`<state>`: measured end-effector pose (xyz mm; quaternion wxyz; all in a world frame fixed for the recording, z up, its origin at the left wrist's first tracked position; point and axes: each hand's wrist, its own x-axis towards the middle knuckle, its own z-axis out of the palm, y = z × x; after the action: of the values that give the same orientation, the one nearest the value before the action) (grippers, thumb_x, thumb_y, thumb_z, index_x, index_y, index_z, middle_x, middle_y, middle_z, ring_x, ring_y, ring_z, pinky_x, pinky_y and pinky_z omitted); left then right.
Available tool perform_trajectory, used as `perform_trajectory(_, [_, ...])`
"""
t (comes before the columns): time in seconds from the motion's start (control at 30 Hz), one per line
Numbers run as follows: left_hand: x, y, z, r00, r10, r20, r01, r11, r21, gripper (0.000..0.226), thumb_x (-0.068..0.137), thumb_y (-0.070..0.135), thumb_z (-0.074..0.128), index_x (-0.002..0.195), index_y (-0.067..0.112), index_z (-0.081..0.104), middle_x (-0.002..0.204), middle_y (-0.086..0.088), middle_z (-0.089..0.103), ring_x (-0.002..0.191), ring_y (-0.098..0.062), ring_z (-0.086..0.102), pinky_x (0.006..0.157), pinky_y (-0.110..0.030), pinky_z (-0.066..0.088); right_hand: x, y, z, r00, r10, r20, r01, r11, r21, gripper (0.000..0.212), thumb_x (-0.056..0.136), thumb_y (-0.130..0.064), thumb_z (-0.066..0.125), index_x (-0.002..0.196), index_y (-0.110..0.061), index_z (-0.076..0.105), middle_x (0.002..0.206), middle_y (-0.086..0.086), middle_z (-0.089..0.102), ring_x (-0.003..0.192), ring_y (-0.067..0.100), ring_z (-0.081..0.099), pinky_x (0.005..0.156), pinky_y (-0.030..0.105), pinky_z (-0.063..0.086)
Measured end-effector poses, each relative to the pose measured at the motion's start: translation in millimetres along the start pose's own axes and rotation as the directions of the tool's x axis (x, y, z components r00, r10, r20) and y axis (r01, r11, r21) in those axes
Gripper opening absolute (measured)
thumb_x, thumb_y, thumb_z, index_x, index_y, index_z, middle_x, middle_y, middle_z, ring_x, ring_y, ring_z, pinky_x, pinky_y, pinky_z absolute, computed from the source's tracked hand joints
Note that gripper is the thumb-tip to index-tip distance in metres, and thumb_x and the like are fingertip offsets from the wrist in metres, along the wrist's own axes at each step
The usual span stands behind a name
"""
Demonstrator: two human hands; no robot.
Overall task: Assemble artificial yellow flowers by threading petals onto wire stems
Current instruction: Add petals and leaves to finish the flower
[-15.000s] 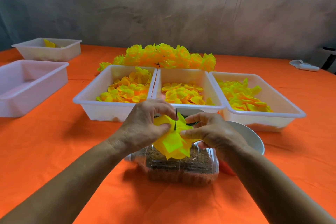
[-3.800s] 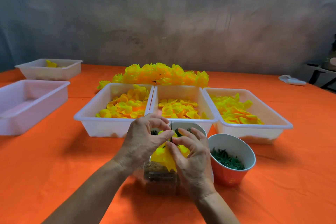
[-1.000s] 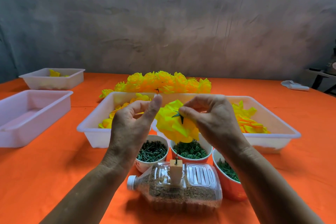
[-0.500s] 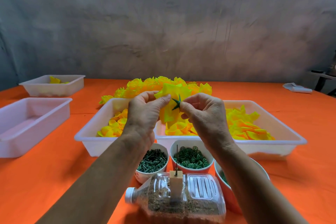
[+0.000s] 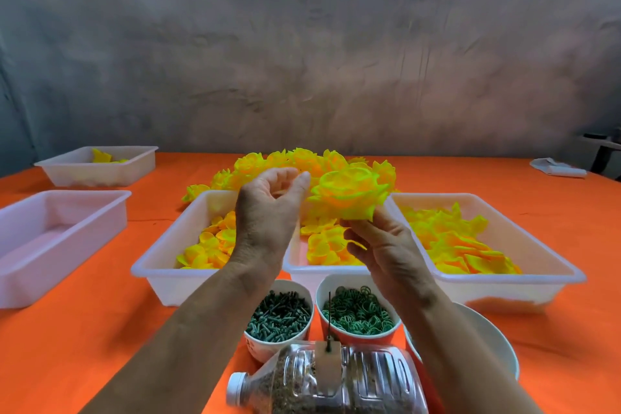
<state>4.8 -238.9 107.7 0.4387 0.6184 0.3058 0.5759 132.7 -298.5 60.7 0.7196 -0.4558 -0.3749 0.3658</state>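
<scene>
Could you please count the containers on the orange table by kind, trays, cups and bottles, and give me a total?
White trays: 5
Cups: 3
Plastic bottle lying on its side: 1
Total: 9

You see a bright yellow flower [image 5: 349, 193] above white trays [image 5: 161, 262] of yellow-orange petals [image 5: 460, 242], an orange tablecloth [image 5: 84, 329], dark green pieces [image 5: 279, 316] in cups, a mottled grey wall [image 5: 302, 44].
</scene>
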Motion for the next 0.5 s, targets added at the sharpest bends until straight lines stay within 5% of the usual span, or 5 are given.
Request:
perform_trajectory(0.1, [1,-7,4,0.955,-0.297,0.03,0.295,0.954,0.06,0.041,0.084,0.047,0.063,0.107,0.014,0.059,0.097,0.001,0.06,0.089,-0.018,0.058,0.073,-0.026,0.05,4,13,-3,0.998,-0.035,0.054,0.029,0.992,0.12,0.019,0.066,-0.015,0.064,0.073,-0.028,0.076,0.068,-0.005,0.069,0.058,0.005,0.058,0.059,0.018,0.046])
perform_trajectory(0.2, [0,-5,4,0.779,-0.581,0.235,0.608,0.792,-0.055,0.051,0.077,0.06,0.062,0.095,0.013,0.055,0.097,-0.005,0.064,0.072,-0.021,0.067,0.062,-0.031,0.053,8,22,-6,0.991,-0.085,0.1,0.073,0.991,0.116,0.019,0.06,-0.03,0.077,0.079,-0.028,0.077,0.073,-0.005,0.072,0.066,0.01,0.061,0.06,0.019,0.049])
perform_trajectory(0.3, [1,-8,5,0.788,-0.551,0.276,0.602,0.782,-0.158,0.034,0.078,0.043,0.069,0.096,0.015,0.062,0.102,-0.006,0.066,0.057,-0.016,0.065,0.051,-0.027,0.052,12,27,-10,0.981,-0.121,0.152,0.104,0.988,0.114,0.049,0.043,-0.05,0.088,0.084,-0.028,0.078,0.082,-0.005,0.074,0.074,0.006,0.068,0.061,0.019,0.052])
perform_trajectory(0.4, [1,-11,5,0.843,-0.47,0.261,0.522,0.832,-0.187,0.011,0.08,0.022,0.071,0.081,0.013,0.064,0.077,-0.005,0.07,0.051,-0.013,0.063,0.045,-0.023,0.05,12,33,-12,0.978,-0.142,0.152,0.127,0.987,0.1,0.026,0.06,-0.023,0.084,0.086,-0.026,0.078,0.086,-0.001,0.075,0.079,0.012,0.07,0.064,0.021,0.054])
perform_trajectory(0.5, [-1,-14,5,0.907,-0.34,0.25,0.382,0.912,-0.147,0.005,0.078,0.012,0.071,0.078,0.011,0.067,0.066,-0.003,0.07,0.052,-0.009,0.065,0.048,-0.023,0.054,10,39,-12,0.991,-0.114,0.076,0.111,0.993,0.041,0.029,0.059,-0.002,0.074,0.077,-0.024,0.078,0.077,-0.002,0.074,0.071,0.008,0.069,0.061,0.021,0.054])
